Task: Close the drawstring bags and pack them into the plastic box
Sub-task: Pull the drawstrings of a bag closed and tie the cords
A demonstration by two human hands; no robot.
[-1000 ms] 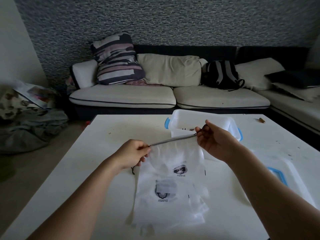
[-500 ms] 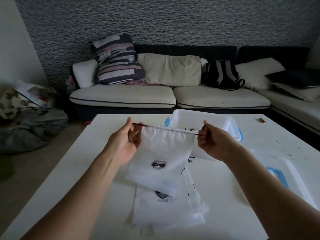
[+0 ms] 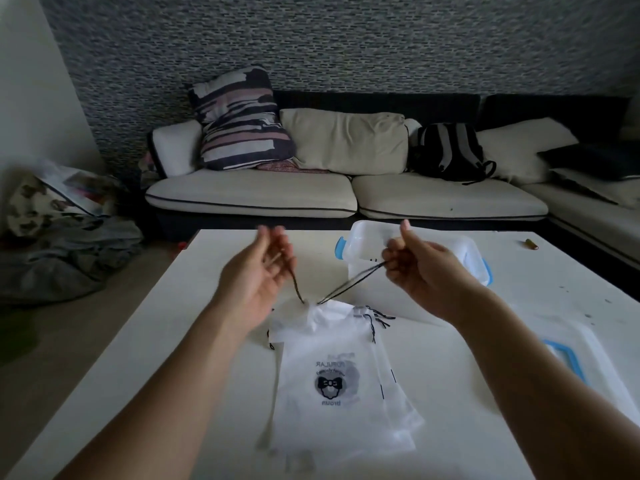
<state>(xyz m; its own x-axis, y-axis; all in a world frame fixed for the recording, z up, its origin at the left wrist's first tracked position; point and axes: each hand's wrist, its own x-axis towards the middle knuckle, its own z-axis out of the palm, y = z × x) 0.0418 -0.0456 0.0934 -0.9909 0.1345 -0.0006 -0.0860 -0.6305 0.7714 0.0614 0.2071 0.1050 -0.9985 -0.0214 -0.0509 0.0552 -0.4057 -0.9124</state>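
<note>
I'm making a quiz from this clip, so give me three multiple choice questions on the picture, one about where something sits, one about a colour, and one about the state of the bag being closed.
1. Where is the plastic box?
A. on the sofa
B. on the table beyond the hands
C. on the floor

2. What colour are the box's clips?
A. red
B. green
C. blue

3. How is the bag being worked?
A. mouth gathered, cords pulled by both hands
B. lying flat, untouched
C. already inside the box

Answers: 1 B, it stands on the white table. 2 C, the latches are light blue. 3 A, the left hand and right hand each hold a dark cord.
</note>
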